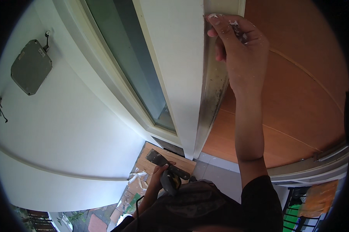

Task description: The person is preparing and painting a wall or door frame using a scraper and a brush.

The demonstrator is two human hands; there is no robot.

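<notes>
My right hand is raised at the top, beside the edge of a white door frame. Its fingers are curled in, the thumb tip is at the frame's edge, and white residue is stuck to the skin. Anything pinched between those fingers is hidden. Low down in front of my body, my left hand is closed around a putty knife with a wide, smeared blade. Against the knife's handle sits a dark rounded object with some yellow on it; its kind is unclear.
A tall glass pane stands in the white frame ahead. The orange-brown door panel is on the right. A grey box and loose wires are on the white wall at left. Cardboard and scraps cover the floor below.
</notes>
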